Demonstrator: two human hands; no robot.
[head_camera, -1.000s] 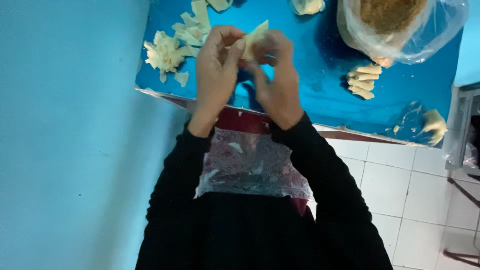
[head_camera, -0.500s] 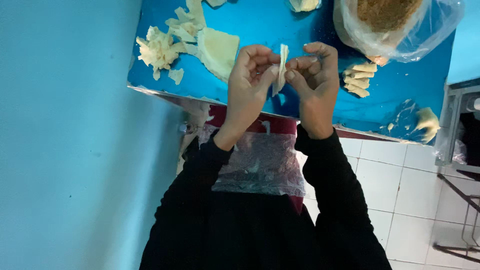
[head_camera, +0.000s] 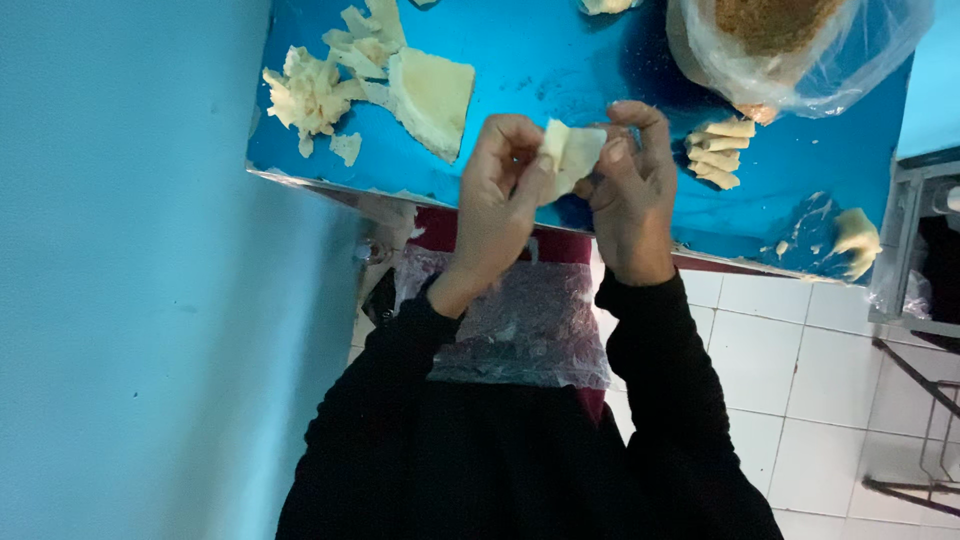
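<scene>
Just above the near edge of the glossy blue table (head_camera: 560, 60), both hands pinched one pale, thin sheet of dough (head_camera: 572, 155). The left hand (head_camera: 500, 195) gripped its left side with thumb and fingertips, and the right hand (head_camera: 632, 190) closed on its right side, fingers curled over the top. The sheet looked soft and matte, folded into a rough, creased wedge with one flap standing up between the thumbs.

Beyond the left hand on the table lay a flat stack of the same dough sheets (head_camera: 432, 95), roughly square with a thick layered edge. Left of that stack sat a ragged heap of torn dough scraps (head_camera: 310, 90), crumpled and uneven. Just right of the right hand, a small row of finished rolls (head_camera: 722, 152) lay side by side, short, ridged and cream-coloured. Farther back from the rolls stood a clear plastic bag (head_camera: 800, 55), wrinkled and shiny, filled with a brown crumbly filling. Toward the table's right end a smear of pale paste (head_camera: 850, 240) clung to the wet-looking surface.

Below the table edge, a crinkled transparent plastic sheet (head_camera: 525, 325) covered the person's lap over dark red cloth, between black sleeves (head_camera: 660, 400). White square floor tiles (head_camera: 800, 380) showed to the right of the lap.
</scene>
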